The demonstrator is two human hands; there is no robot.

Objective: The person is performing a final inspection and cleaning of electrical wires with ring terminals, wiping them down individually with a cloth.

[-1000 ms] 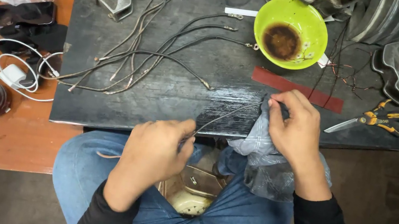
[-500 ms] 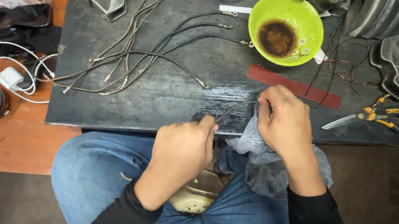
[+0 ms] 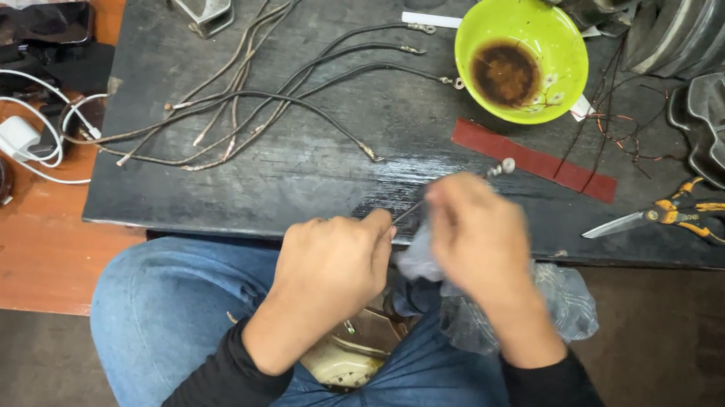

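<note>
Over on the far left there's a white charger cable (image 3: 18, 138) coiled on the orange table, then a bunch of loose grey wires (image 3: 272, 104) fanned across the dark surface (image 3: 191, 197). At the near edge the left hand (image 3: 330, 261) is closed up, pinching one thin wire (image 3: 409, 211) that runs to the right hand (image 3: 473, 234). That one's blurry, but it's gripping a grey rag (image 3: 558, 305) around the wire. Farther back sits a green bowl (image 3: 521, 57), and yellow-handled scissors (image 3: 667, 216) lie off to the right.
</note>
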